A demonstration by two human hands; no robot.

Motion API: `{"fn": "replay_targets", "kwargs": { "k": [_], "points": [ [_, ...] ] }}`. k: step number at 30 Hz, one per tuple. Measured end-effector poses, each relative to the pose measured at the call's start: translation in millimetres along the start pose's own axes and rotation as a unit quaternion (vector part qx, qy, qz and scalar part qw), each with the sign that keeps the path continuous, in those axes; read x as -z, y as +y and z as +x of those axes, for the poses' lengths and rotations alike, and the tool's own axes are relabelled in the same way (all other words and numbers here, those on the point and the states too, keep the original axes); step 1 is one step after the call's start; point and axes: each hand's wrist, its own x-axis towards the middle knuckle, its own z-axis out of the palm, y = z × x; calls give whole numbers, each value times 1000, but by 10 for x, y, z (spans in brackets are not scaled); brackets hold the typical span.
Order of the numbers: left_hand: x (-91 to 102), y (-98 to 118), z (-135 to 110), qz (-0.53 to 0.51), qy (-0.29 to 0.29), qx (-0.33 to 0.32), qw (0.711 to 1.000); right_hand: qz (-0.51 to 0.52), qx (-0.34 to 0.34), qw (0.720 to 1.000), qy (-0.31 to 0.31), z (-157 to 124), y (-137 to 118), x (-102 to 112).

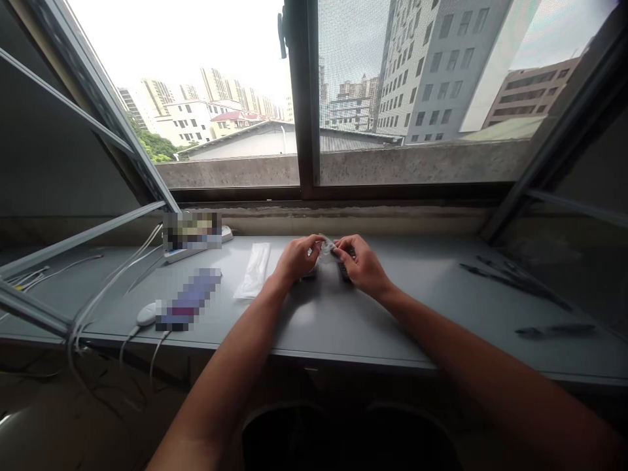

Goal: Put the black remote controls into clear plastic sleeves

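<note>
Both hands meet over the middle of a grey window-side shelf (343,327). My left hand (296,260) and my right hand (362,265) have their fingers curled around a small clear, crinkled piece (326,250), perhaps a plastic wrapper, held between the fingertips. A small dark object (344,271) shows under my right fingers and another dark bit sits below my left hand; what they are is too small to tell.
A long clear packet (254,269) lies left of my hands. Further left are a blurred flat device (189,299), a white mouse-like object (146,314), white cables (112,278) and a power strip (193,241). Dark pens (510,278) lie at right. The window frame (303,98) stands behind.
</note>
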Motion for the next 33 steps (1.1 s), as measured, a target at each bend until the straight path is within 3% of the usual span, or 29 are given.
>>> {"fn": "replay_targets", "kwargs": {
  "k": [3, 5, 9, 12, 16, 19, 23, 26, 29, 33],
  "points": [
    [6, 27, 10, -66, 8, 53, 996, 23, 40, 999, -22, -17, -34, -15],
    [0, 34, 33, -163, 39, 104, 980, 10, 82, 995, -49, -30, -68, -18],
    [0, 57, 93, -390, 80, 216, 891, -47, 167, 978, -116, -53, -152, -1],
    [36, 100, 116, -468, 92, 248, 843, -60, 173, 976, -116, -72, -196, -2],
    [79, 133, 119, -500, 95, 237, 827, 49, 58, 995, -61, -87, -178, -53],
    [76, 123, 117, -497, 95, 235, 830, 176, -53, 981, -57, -61, -151, -80],
    [67, 125, 115, -488, 121, 242, 830, 228, -167, 958, -43, 5, -172, -44],
    [70, 158, 109, -480, 112, 234, 838, 236, -248, 934, -101, 29, -208, -7],
    [61, 197, 99, -460, 77, 226, 855, 275, -317, 889, -183, 17, -227, -3],
    [41, 206, 92, -452, 58, 243, 856, 335, -375, 843, -193, -10, -235, -17]
  ]
}}
